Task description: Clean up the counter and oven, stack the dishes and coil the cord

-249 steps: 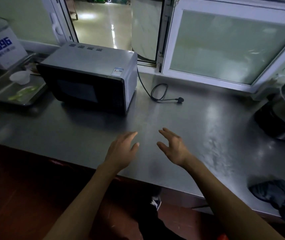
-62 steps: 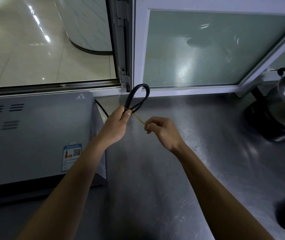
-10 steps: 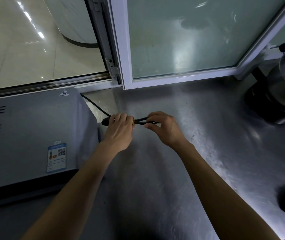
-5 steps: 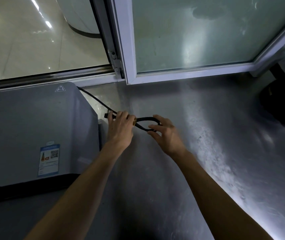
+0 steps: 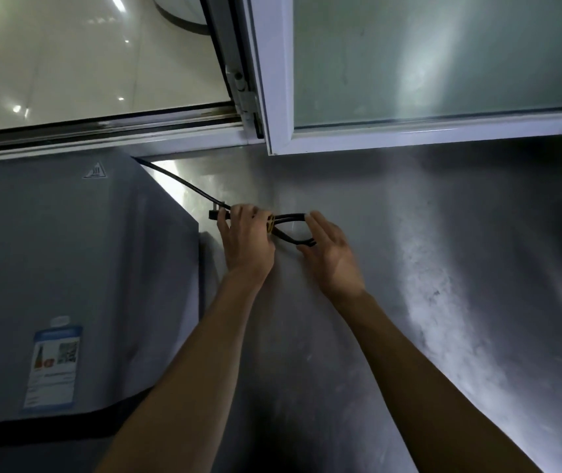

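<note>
The oven's black cord (image 5: 184,184) runs from behind the grey oven (image 5: 68,268) down to the steel counter (image 5: 409,302). Its end is folded into a small coil (image 5: 293,230) bound with a yellow band (image 5: 270,222). My left hand (image 5: 247,244) lies over the coil's left part, fingers curled on it, with the plug (image 5: 214,215) sticking out to the left. My right hand (image 5: 329,254) has its fingers fairly straight and touches the coil's right loop.
A white-framed window with frosted glass (image 5: 426,56) stands along the counter's back edge. Its left part is open onto a shiny tiled floor (image 5: 85,56). The oven fills the left side. A label (image 5: 52,365) sits on its top.
The bound coil has come down onto the counter beside the oven. My right hand's fingers have loosened from pinching the loop to lying against it. The view has moved closer.
</note>
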The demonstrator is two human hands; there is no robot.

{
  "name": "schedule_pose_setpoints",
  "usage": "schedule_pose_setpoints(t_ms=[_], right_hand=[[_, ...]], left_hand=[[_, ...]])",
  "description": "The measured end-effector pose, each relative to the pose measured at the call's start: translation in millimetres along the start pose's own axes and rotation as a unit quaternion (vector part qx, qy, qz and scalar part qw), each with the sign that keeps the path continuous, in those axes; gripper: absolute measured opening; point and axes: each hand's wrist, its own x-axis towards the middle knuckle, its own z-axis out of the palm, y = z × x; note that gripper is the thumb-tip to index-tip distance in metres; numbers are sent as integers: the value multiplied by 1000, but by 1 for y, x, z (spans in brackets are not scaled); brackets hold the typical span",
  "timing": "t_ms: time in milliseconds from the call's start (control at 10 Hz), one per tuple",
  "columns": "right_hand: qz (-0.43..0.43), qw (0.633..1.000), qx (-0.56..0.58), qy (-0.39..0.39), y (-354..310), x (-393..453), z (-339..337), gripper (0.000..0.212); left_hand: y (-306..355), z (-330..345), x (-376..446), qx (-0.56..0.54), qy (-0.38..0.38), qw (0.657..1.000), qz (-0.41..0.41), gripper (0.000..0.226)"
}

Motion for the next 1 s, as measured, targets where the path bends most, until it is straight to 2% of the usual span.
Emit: schedule_pose_setpoints(t_ms=[300,500,600,800,1000], right_hand=[[-39,996,-63,-47,19,35,27,41],[-23,992,-111,-60,8,36,23,38],[-5,988,-120,-96,-1,34,12,41],[-7,982,-154,-112,-30,13,-24,43],[-15,974,-191,-123,-68,-30,-68,46]], left_hand=[[-16,17,19,-11,39,999,-4,36],[-16,17,10,49,15,998,22,29],[-11,9,0,68,3,997,23,35],[4,-27,-31,53,-22,997,43,45],[9,-73,-75,82,-48,989,109,50]])
